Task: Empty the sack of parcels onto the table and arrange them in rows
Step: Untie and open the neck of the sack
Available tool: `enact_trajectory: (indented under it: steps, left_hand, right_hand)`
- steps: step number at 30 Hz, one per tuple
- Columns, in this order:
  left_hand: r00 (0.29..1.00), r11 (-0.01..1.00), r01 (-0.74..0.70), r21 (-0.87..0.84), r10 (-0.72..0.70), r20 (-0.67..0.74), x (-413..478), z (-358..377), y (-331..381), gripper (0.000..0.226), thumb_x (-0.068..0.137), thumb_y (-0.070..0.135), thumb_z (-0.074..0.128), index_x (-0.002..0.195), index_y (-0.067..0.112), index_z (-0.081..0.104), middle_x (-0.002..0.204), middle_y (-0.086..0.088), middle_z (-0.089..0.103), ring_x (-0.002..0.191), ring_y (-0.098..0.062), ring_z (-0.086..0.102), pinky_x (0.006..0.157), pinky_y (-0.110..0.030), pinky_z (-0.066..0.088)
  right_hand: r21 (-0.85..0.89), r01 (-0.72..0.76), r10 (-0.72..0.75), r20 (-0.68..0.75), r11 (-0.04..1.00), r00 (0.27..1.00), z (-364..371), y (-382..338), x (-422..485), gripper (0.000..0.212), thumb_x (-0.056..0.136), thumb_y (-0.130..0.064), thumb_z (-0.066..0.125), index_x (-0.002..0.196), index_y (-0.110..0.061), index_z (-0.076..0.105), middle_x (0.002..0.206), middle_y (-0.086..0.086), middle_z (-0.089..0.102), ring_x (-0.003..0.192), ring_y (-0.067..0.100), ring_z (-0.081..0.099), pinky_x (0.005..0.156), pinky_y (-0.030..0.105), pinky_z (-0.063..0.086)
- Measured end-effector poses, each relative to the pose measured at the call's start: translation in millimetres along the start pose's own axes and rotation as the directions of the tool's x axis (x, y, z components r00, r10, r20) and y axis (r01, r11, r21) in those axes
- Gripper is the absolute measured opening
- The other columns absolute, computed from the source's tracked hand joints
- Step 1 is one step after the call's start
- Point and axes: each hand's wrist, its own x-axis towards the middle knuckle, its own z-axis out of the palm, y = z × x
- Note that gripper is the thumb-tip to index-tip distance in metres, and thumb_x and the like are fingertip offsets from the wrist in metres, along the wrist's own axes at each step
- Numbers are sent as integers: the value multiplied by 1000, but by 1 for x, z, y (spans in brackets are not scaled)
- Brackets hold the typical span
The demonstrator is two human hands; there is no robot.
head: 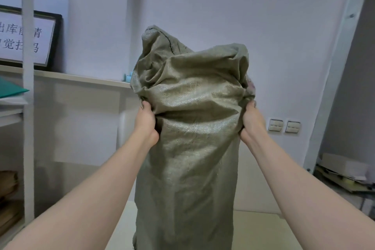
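A grey-green woven sack (188, 132) stands tall in front of me, its lower end down at the pale table (259, 231) and its crumpled upper end at head height. My left hand (146, 121) grips the fabric on the sack's left side. On the opposite side, at about the same height, my right hand (252, 121) grips the fabric. No parcels show; the sack hides whatever is under or inside it.
A white shelf unit (28, 87) stands at the left with a framed sign (28, 36), a green folder (12, 88) and cardboard lower down. A ledge (81, 78) runs along the wall behind. Wall switches (284, 126) and stacked cardboard (345, 176) lie at the right.
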Motion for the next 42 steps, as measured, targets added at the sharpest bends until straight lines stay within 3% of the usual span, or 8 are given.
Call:
enact_trajectory:
  steps: [5, 14, 19, 22, 28, 31, 34, 42]
  left_hand:
    - [990, 998, -65, 8, 63, 130, 11, 8, 11, 34, 100, 53, 37, 122, 36, 57, 124, 0, 64, 111, -23, 62, 98, -47, 50]
    - [995, 987, -47, 151, 60, -83, 26, -16, -4, 43, 99, 54, 33, 136, 37, 49, 127, 5, 59, 115, -20, 55, 104, -43, 44]
    - [987, 975, -116, 188, 135, -91, 28, -17, 0, 46, 96, 55, 40, 129, 25, 54, 123, 0, 63, 109, -20, 60, 98, -41, 49]
    - [994, 997, -69, 33, 72, -78, 26, -13, 20, 87, 69, 84, 52, 136, 27, 48, 126, 5, 61, 114, -20, 60, 96, -43, 50]
    - [985, 979, -141, 147, 153, -80, 22, 13, 60, 135, 56, 76, 75, 151, 41, -14, 159, 4, 20, 138, -27, 35, 109, -53, 36]
    - [993, 957, -96, 275, 113, -45, 36, 9, 61, 111, 52, 65, 86, 144, 55, 24, 151, 1, 36, 129, -29, 47, 98, -55, 47]
    - [989, 938, -137, 319, 147, -7, 47, 5, 40, 37, 84, 41, 64, 121, 47, 59, 128, 2, 61, 119, -28, 56, 96, -49, 50]
    - [958, 904, -286, 317, 281, 61, 12, 12, 39, 34, 99, 39, 40, 128, 43, 57, 114, 7, 66, 106, -20, 61, 97, -42, 50]
  right_hand:
    - [-94, 86, -78, 82, 992, 994, 10, -10, 12, 40, 103, -44, 34, 131, -23, 54, 119, -1, 64, 108, 19, 62, 96, 40, 53]
    - [-419, 60, -92, -57, 906, 994, -2, 11, 24, 53, 103, -47, 26, 141, -15, 45, 138, 3, 51, 124, 25, 49, 107, 50, 40]
    - [-401, 103, -147, -79, 910, 986, 0, 10, 29, 44, 105, -34, 28, 134, -9, 50, 117, 2, 53, 109, 23, 53, 94, 36, 46]
    - [-341, 58, -120, -164, 938, 979, -4, 1, 37, 34, 99, -38, 39, 114, -10, 51, 104, 2, 50, 88, 19, 48, 77, 32, 39]
    - [-389, 60, -98, -78, 919, 992, 9, -30, 36, 106, 75, -81, 50, 153, -24, 4, 156, 3, 26, 138, 34, 32, 109, 58, 30]
    - [-569, 70, -35, 73, 819, 997, 25, -40, 34, 116, 54, -94, 51, 151, -43, 12, 160, 4, 21, 144, 39, 23, 103, 70, 25]
    - [-616, 56, 74, 184, 786, 980, 38, -33, 28, 79, 80, -74, 54, 144, -28, 42, 137, -2, 47, 127, 36, 48, 97, 60, 42]
    - [-302, 185, -149, 136, 935, 979, 45, -5, 29, 22, 91, -11, 60, 112, -6, 56, 107, 17, 66, 98, 32, 67, 86, 49, 57]
